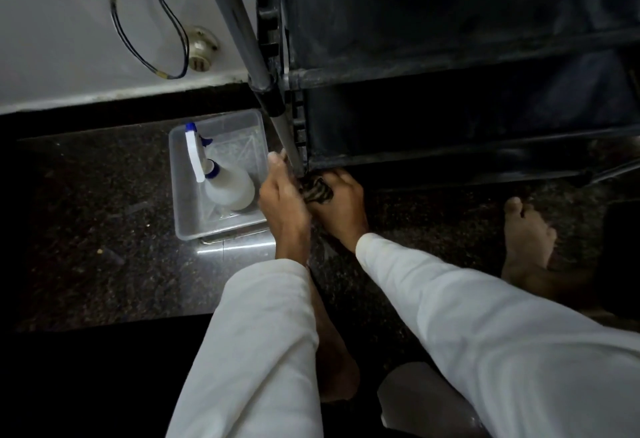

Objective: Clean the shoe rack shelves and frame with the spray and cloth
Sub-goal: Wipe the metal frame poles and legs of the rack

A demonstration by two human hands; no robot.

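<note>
The dark shoe rack (450,39) fills the upper right, with its grey corner pole (239,18) running down to the floor. At the foot of that pole my right hand (341,202) grips a dark striped cloth (317,191) pressed against the pole's base. My left hand (282,191) is wrapped around the lower pole just left of the cloth, thumb up along the tube. A white spray bottle (221,181) with a blue trigger head stands in a clear plastic tub (181,202) to the left of my hands.
The floor is dark speckled stone (104,229). A white wall (86,22) with a dangling cable (173,22) and a round socket (202,46) lies at upper left. My bare feet (526,236) rest right of and below the hands.
</note>
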